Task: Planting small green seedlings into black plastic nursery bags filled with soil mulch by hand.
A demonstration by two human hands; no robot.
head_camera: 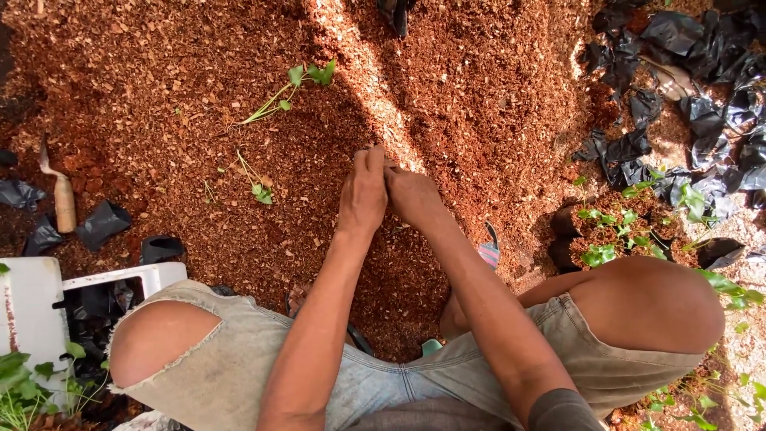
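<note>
My left hand [364, 194] and my right hand [410, 195] meet fingertip to fingertip low over a wide heap of reddish-brown coir [447, 88]. The fingers of both are pinched together; whatever lies between them is hidden. A green seedling with a long pale stem [289, 89] lies on the heap beyond my hands. A smaller seedling [257, 188] lies just left of my left hand. My bare knees frame the bottom of the view.
A wooden-handled trowel [61, 194] lies at the far left among black plastic bags [102, 223]. A white plastic crate [32, 307] stands bottom left. Filled bags with green seedlings [614, 227] sit to the right, and empty black bags [694, 48] pile at top right.
</note>
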